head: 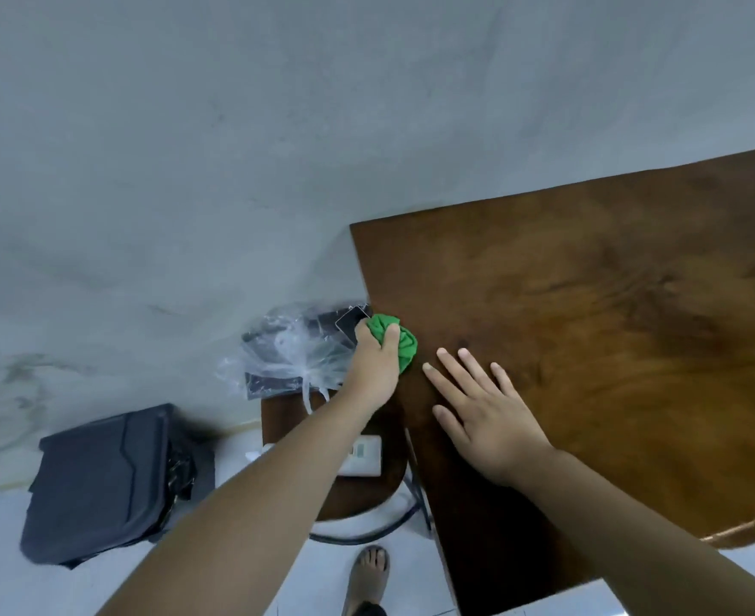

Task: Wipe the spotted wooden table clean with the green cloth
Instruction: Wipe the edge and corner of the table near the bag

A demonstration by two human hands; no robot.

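Observation:
The brown wooden table (pixel 589 313) fills the right half of the view, its left edge running down the middle. A bunched green cloth (pixel 400 337) sits at that left edge, and my left hand (pixel 373 366) is shut on it from the left side. Just to the right, my right hand (pixel 486 415) lies flat on the tabletop with its fingers spread, holding nothing.
A round wooden stool (pixel 362 477) stands left of the table, bearing a clear plastic bag (pixel 291 353) over dark items and a white device (pixel 364 455). A dark bag (pixel 104 477) leans against the grey wall. My sandalled foot (pixel 369 575) is on the white floor.

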